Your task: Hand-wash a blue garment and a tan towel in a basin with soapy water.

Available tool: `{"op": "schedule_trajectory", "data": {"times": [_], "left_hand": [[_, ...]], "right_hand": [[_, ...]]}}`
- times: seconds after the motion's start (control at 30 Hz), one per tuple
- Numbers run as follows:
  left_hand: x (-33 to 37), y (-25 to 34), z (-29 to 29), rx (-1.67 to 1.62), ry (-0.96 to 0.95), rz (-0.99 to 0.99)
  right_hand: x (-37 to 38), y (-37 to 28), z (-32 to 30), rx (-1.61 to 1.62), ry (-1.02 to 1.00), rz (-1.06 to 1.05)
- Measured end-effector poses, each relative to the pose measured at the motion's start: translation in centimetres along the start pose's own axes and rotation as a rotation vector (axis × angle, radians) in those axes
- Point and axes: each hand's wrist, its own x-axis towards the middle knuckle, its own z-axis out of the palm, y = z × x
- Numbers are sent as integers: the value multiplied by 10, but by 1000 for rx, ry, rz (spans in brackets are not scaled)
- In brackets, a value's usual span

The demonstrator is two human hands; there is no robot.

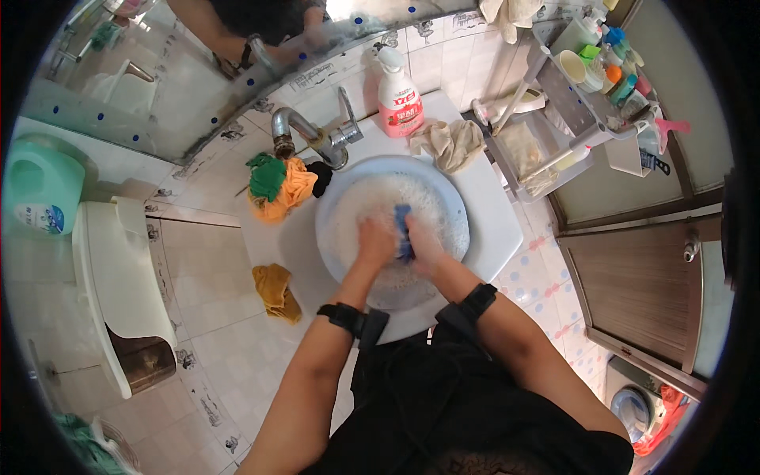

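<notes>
a blue cloth (404,237) lies bunched in the sudsy water of a pale blue basin (457,207), set on the white sink surface (500,231). wet, it is probably soft, limp, slippery and somewhat heavy; its gathered folds, taken from both sides, likely offer the surest hold. the cloth sits between the hands: just right of the left hand (378,241), against the right hand (426,245). both hands are blurred; whether either is clenched on it cannot be told.

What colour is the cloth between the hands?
The cloth is dark blue, clearest in the head view.
</notes>
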Motion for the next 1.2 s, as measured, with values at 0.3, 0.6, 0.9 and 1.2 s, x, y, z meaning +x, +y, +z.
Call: {"op": "schedule_trajectory", "data": {"times": [0.3,0.6,0.9,1.2], "left_hand": [[-3,-27,10,417,-471,-25],[-9,70,-33,-216,259,324],[-3,16,-24,-138,-57,-68],[-27,-33,-50,147,133,336]], "right_hand": [[3,-15,-26,-210,81,-118],[58,-11,-46,381,-752,29],[51,30,-9,-63,-213,-413],[3,-38,2,-40,259,-161]]}}
